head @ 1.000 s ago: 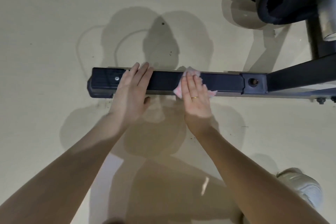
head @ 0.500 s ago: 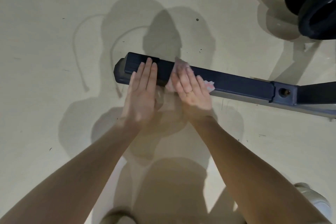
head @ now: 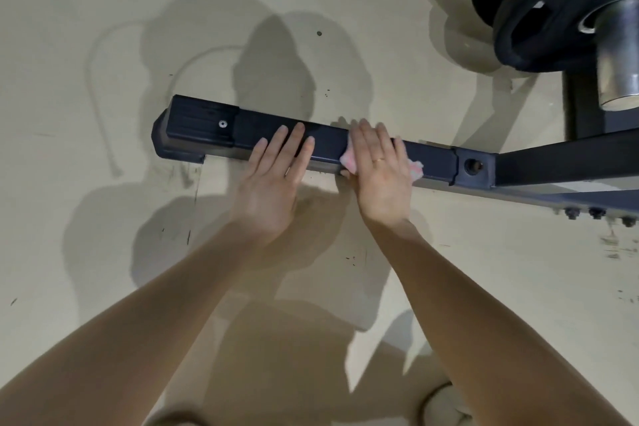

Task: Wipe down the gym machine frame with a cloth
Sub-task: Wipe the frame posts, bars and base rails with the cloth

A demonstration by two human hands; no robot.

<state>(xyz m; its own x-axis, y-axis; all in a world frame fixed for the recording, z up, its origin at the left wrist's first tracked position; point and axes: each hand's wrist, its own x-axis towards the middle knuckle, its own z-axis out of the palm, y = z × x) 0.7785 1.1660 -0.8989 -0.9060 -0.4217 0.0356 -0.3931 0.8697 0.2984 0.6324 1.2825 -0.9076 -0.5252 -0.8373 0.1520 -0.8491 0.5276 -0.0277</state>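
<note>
A black square frame bar (head: 435,161) of the gym machine lies low across the floor, its capped end (head: 193,128) at the left. My right hand (head: 378,169) lies flat on top of the bar and presses a pink cloth (head: 415,169) against it; the cloth peeks out on both sides of the hand. My left hand (head: 276,169) rests flat on the bar just left of it, fingers straight, holding nothing.
Black weight plates (head: 529,10) on a steel sleeve (head: 619,55) hang at the upper right. The frame branches into a second black beam (head: 567,159) at the right, with bolts (head: 598,213) below. Beige floor (head: 103,28) surrounds the bar. A shoe (head: 446,405) shows at the bottom.
Both hands have slid right along the bar, away from the capped end, the right hand carrying the cloth with it. The view has shifted, bringing the weight plates back in.
</note>
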